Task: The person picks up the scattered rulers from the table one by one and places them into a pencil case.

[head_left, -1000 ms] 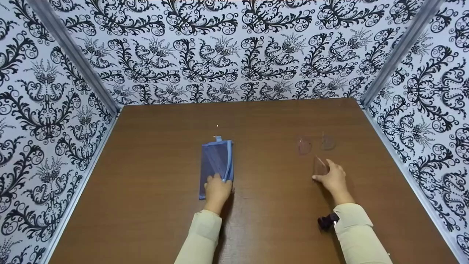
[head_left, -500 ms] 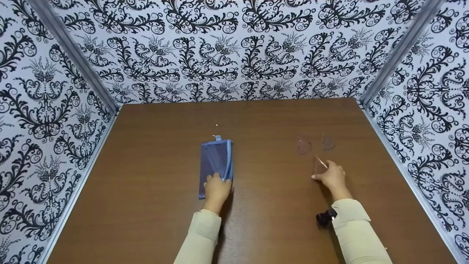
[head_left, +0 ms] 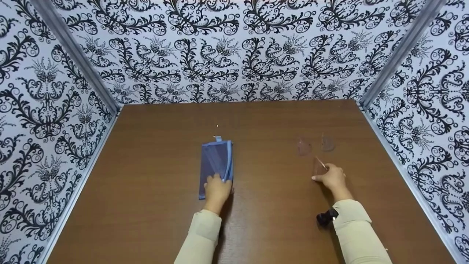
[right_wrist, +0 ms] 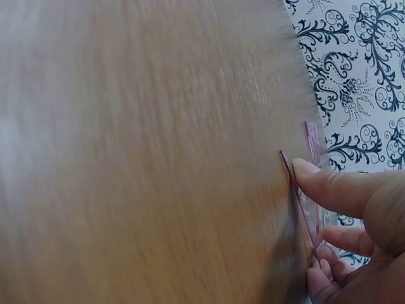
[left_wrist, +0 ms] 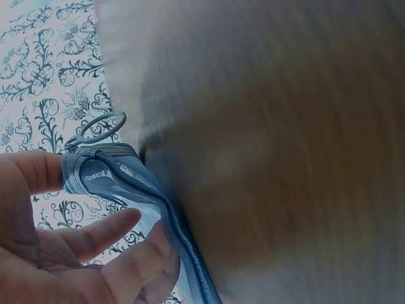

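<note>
A blue mesh zipper pouch point(head_left: 214, 157) lies on the table left of centre. My left hand point(head_left: 217, 190) holds it at its near end, and in the left wrist view the thumb and fingers are on either side of the pouch point(left_wrist: 126, 171), beside a zipper ring point(left_wrist: 104, 126). At the right, my right hand point(head_left: 332, 179) pinches a clear pinkish set square point(head_left: 318, 169) between thumb and fingers. In the right wrist view the set square point(right_wrist: 297, 190) is seen nearly edge-on, close to the tabletop. The fingers hide part of it.
Beyond the right hand lie a clear pinkish curved piece point(head_left: 304, 146), like a protractor, and another clear piece point(head_left: 328, 143). Patterned walls point(head_left: 234, 55) border the brown table point(head_left: 161, 227) at the back and sides. A small black device point(head_left: 325, 219) sits at the right wrist.
The right hand has shifted very slightly, still pinching the set square. The left hand and the pouch have stayed in place.
</note>
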{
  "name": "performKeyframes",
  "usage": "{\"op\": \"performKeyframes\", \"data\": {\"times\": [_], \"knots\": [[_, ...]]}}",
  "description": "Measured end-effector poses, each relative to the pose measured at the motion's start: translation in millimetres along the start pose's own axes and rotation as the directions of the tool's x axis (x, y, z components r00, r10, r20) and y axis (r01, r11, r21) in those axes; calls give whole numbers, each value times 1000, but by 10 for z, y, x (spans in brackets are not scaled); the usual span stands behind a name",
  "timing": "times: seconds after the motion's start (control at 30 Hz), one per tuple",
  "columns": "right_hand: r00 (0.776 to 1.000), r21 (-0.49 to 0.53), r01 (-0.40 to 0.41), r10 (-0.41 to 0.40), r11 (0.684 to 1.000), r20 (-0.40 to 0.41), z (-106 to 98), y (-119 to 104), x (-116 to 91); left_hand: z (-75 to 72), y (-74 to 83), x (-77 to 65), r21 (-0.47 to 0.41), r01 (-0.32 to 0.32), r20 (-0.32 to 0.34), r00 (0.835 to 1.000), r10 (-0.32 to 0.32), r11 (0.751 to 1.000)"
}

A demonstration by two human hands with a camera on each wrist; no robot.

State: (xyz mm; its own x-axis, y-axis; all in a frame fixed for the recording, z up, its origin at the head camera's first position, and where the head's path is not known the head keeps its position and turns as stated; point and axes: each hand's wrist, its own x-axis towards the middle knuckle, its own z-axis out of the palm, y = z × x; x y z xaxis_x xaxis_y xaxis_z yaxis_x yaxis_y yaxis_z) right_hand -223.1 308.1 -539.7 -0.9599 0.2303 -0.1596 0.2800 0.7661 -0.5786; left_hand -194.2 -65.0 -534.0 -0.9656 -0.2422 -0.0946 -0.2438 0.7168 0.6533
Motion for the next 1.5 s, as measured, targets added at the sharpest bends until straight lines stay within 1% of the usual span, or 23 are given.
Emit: {"op": "performKeyframes", "data": {"times": [0.27,0.5,0.63,0.8,0.9,1.0,1.27,1.4,1.5], "knots": [[1000,42,-26,26,999,14,-3,3,14,1,-1,13,-12,7,14,1000,-7,1000],[995,88,-73,67,993,76,-14,-19,31,2,-13,21,-9,7,17,1000,-7,1000],[994,149,-82,70,985,78,-11,-28,47,2,-17,27,-12,18,19,1000,-18,1000],[996,185,-71,59,980,68,-5,-39,73,-1,-11,23,-13,15,13,1000,-15,1000],[996,228,-71,56,971,72,5,-52,68,-5,-6,19,-16,20,16,1000,-20,1000],[995,288,-83,63,954,79,21,-59,54,-11,-5,17,-19,19,19,1000,-18,1000],[994,385,-101,78,918,75,64,-66,42,-10,-11,23,-21,12,10,1000,-12,1000],[997,412,-80,63,908,54,86,-61,47,-24,0,11,-39,26,23,999,-25,999],[998,419,-59,49,906,36,98,-54,51,-29,4,11,-50,40,35,999,-39,998]]}}
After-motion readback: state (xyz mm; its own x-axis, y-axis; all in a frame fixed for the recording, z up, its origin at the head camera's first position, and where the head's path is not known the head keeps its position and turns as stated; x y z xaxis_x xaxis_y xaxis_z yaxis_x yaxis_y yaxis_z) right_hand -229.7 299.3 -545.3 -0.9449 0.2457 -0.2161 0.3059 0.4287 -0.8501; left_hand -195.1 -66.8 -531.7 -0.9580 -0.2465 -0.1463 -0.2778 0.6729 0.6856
